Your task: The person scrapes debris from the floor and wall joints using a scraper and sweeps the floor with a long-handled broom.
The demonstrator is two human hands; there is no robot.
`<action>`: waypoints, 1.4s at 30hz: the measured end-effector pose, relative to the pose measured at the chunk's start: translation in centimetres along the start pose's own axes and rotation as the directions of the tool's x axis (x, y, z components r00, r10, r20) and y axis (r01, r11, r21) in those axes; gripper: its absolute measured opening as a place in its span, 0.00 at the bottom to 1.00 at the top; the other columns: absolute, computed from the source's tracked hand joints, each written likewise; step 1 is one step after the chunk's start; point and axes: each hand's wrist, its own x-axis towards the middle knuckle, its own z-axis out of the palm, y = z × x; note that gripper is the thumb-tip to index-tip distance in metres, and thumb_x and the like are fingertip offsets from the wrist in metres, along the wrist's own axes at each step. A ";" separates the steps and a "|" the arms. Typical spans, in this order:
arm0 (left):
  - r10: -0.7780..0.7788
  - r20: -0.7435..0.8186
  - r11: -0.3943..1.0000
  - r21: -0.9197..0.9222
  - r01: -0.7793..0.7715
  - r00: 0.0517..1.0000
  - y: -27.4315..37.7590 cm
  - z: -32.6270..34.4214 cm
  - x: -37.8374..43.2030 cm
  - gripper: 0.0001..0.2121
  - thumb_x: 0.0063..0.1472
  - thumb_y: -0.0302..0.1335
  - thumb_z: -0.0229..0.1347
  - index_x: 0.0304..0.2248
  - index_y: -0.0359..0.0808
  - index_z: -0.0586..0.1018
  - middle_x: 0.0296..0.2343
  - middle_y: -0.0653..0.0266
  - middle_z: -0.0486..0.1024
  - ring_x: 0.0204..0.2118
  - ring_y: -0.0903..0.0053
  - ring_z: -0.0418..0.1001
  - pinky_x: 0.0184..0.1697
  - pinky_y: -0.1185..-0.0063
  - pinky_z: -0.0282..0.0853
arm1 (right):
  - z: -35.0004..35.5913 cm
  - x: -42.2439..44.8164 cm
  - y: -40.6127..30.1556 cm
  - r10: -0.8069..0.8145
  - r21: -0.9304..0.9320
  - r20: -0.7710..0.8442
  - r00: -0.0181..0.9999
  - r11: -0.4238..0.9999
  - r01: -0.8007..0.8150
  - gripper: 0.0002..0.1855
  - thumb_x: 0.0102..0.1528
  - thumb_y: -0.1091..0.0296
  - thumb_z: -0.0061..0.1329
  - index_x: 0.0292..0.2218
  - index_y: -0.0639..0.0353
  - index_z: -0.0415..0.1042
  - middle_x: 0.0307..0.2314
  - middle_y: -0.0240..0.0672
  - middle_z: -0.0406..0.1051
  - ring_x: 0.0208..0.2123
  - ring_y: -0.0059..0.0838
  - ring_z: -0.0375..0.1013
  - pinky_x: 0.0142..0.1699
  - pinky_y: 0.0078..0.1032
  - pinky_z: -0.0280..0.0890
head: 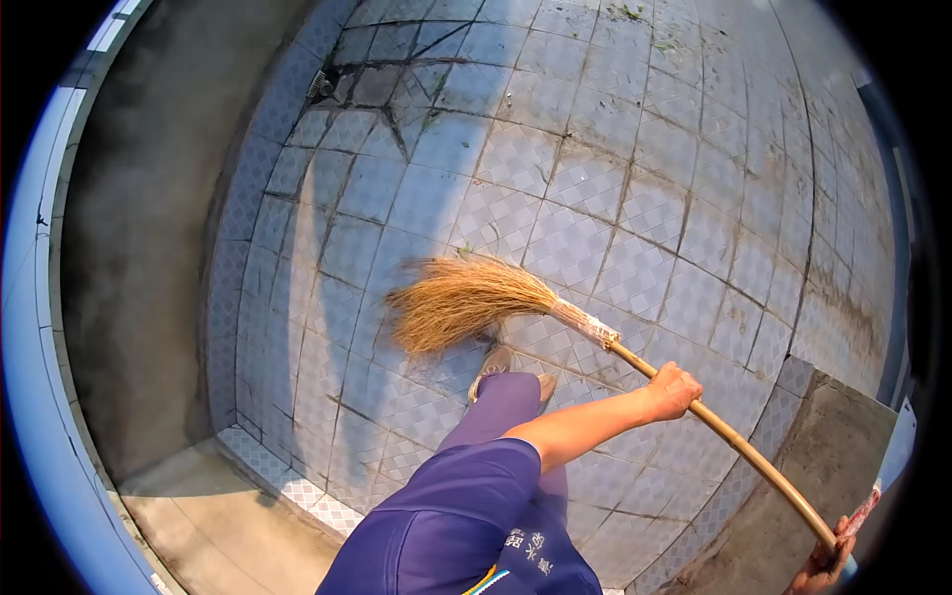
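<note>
A straw broom spans the middle of the view, its bristle head [468,301] spread over the tiled floor at left. White wrapping [591,323] binds the bristles to a bamboo handle [751,454]. My left hand [673,392] is closed around the handle a short way above the wrapping, with my left arm reaching across my body. At the lower right edge, my right hand [827,558] grips the handle's upper end. A red-and-white piece [863,511] shows beside that hand; whether it belongs to the broom I cannot tell. The bristle tips look blurred.
Grey-blue tiles form the floor [573,238], with dirt in the joints and green scraps [632,13] at the far side. A drain grate [317,84] sits by the left wall [163,223]. Concrete ledges border the lower left [230,513] and lower right [825,439]. My shoe [491,366] is near the bristles.
</note>
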 end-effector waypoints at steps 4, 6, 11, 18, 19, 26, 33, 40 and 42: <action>-0.061 -0.128 0.965 0.246 0.091 0.990 -4.8 -3.0 8.2 0.04 0.49 0.27 0.49 0.22 0.44 0.76 0.24 0.68 0.75 0.32 0.72 0.72 0.39 0.69 0.57 | 5.1 -1.2 1.4 -0.014 0.121 -0.086 0.996 0.992 0.025 0.15 0.51 0.65 0.43 0.41 0.59 0.68 0.38 0.27 0.67 0.17 0.14 0.54 0.20 0.12 0.47; -0.124 -0.186 0.941 0.290 0.175 0.975 -8.8 -6.3 10.5 0.05 0.50 0.29 0.50 0.23 0.44 0.77 0.25 0.69 0.75 0.33 0.73 0.70 0.42 0.70 0.56 | 7.3 -0.2 4.7 -0.067 0.034 -0.151 0.986 0.997 0.072 0.09 0.50 0.62 0.42 0.24 0.56 0.64 0.18 0.27 0.60 0.13 0.15 0.49 0.18 0.13 0.43; 0.071 -0.382 0.957 0.286 0.045 0.921 -13.1 -16.4 11.5 0.07 0.47 0.36 0.56 0.18 0.43 0.75 0.16 0.70 0.72 0.26 0.73 0.69 0.36 0.73 0.58 | 13.4 2.4 6.3 -0.070 0.024 -0.147 0.987 0.997 0.074 0.12 0.49 0.62 0.40 0.18 0.57 0.64 0.13 0.30 0.56 0.11 0.18 0.49 0.16 0.16 0.41; -0.145 -0.297 0.919 0.314 0.240 0.944 -20.7 -25.8 6.3 0.05 0.40 0.29 0.57 0.18 0.43 0.72 0.17 0.67 0.73 0.23 0.70 0.70 0.32 0.73 0.60 | 20.4 8.0 10.5 0.293 0.390 0.022 0.956 0.878 -0.278 0.10 0.54 0.61 0.42 0.23 0.54 0.63 0.26 0.32 0.71 0.10 0.08 0.50 0.15 0.10 0.50; -0.259 -0.195 0.885 0.344 0.314 0.946 -24.0 -26.4 5.5 0.03 0.41 0.29 0.56 0.19 0.43 0.74 0.18 0.67 0.73 0.25 0.70 0.72 0.32 0.73 0.61 | 24.2 8.3 11.2 0.384 0.375 0.006 0.923 0.855 -0.358 0.09 0.53 0.62 0.44 0.25 0.54 0.64 0.27 0.33 0.70 0.12 0.09 0.52 0.16 0.10 0.51; -0.435 -0.067 0.761 0.505 0.407 0.898 -37.3 -36.0 14.3 0.02 0.44 0.30 0.56 0.22 0.46 0.78 0.22 0.69 0.75 0.32 0.73 0.73 0.39 0.73 0.59 | 42.8 8.6 7.3 0.142 0.125 0.220 0.965 0.977 -0.173 0.08 0.53 0.65 0.44 0.26 0.55 0.60 0.26 0.35 0.65 0.16 0.13 0.54 0.19 0.11 0.48; -0.198 -0.438 0.836 0.392 0.385 0.877 -35.0 -46.4 23.5 0.02 0.45 0.29 0.54 0.20 0.44 0.74 0.18 0.70 0.72 0.28 0.73 0.70 0.37 0.75 0.58 | 48.7 22.5 2.4 0.287 0.287 -0.131 0.949 0.927 -0.241 0.12 0.51 0.63 0.42 0.20 0.59 0.66 0.13 0.30 0.56 0.13 0.20 0.52 0.19 0.18 0.46; -0.453 -0.456 0.798 0.176 0.577 0.766 -37.9 -47.3 19.0 0.02 0.45 0.29 0.54 0.21 0.43 0.74 0.20 0.66 0.73 0.30 0.70 0.72 0.36 0.70 0.59 | 56.2 38.9 7.5 0.291 0.224 0.485 0.825 0.871 -0.438 0.11 0.56 0.61 0.40 0.26 0.58 0.63 0.24 0.38 0.69 0.10 0.09 0.50 0.14 0.10 0.48; -0.596 -0.420 0.705 0.134 0.697 0.684 -41.7 -46.3 15.0 0.03 0.45 0.28 0.53 0.23 0.43 0.75 0.22 0.64 0.74 0.31 0.69 0.73 0.36 0.69 0.59 | 62.6 39.4 10.4 0.326 0.154 0.642 0.694 0.832 -0.533 0.10 0.54 0.62 0.42 0.25 0.56 0.63 0.25 0.37 0.68 0.12 0.11 0.52 0.16 0.10 0.46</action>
